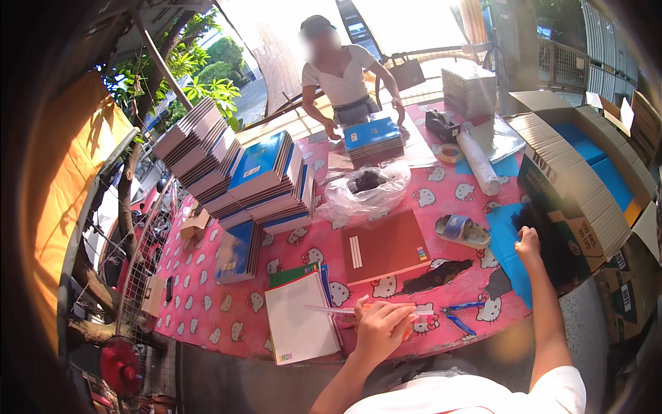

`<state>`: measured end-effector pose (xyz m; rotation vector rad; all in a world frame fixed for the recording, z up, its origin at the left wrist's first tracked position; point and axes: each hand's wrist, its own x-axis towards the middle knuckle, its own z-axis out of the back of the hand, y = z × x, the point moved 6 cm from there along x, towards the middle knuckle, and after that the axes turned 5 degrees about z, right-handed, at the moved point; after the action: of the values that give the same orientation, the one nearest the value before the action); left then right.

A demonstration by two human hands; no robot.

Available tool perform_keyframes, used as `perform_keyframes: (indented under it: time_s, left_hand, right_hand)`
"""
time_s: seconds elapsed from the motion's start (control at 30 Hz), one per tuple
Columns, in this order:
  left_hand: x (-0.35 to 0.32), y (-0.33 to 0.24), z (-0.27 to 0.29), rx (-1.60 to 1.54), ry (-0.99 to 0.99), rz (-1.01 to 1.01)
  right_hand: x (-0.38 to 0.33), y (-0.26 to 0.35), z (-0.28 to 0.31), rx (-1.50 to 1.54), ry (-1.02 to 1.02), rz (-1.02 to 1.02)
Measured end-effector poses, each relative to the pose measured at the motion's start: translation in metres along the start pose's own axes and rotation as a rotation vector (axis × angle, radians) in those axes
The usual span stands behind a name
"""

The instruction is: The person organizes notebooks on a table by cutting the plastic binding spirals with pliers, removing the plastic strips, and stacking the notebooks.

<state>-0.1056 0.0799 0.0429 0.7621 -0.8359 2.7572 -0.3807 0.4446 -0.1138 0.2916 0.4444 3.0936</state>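
Observation:
My left hand [386,323] is closed over a clear pinkish ruler [324,309] at the table's near edge. A thin orange strip shows beside its fingers; its kind is unclear. To its left lies a white spiral notebook [296,317] on a green one. Farther off is a reddish-brown notebook [386,247]. My right hand [528,245] is closed in a pinch at the edge of black fuzzy material [552,241], over blue sheets [507,241]. Blue-handled pliers [458,319] rest between my hands, near black scraps [441,276] and a slipper-shaped piece [462,231].
Stacks of blue-covered notebooks [258,165] stand at left. A person [341,76] across the table handles another blue stack [374,134]. A plastic bag [365,190], tape dispenser [441,124] and clear roll [479,159] lie mid-table. An open cardboard box [565,186] is at right.

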Motion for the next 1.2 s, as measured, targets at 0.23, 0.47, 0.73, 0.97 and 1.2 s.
perform_keyframes:
  time_s: [0.23,0.47,0.73,0.97,1.2]
  left_hand:
    - [0.009,-0.007,0.003,0.012,0.003,0.004]
    - [0.01,-0.008,0.001,-0.056,-0.053,-0.026]
    - [0.008,-0.003,-0.002,-0.055,-0.068,-0.002]
    - [0.008,0.0,0.003,-0.06,-0.12,0.031]
    - [0.004,0.005,0.006,-0.202,-0.105,0.019]
  right_hand:
    - [-0.092,0.132,0.076,0.439,0.01,0.38]
    - [-0.188,0.24,0.125,1.068,0.252,0.545]
    - [-0.185,0.239,0.122,1.029,0.278,0.397]
    - [-0.173,0.226,0.1,1.157,0.344,0.418]
    - [-0.177,0.24,0.109,1.162,0.554,0.383]
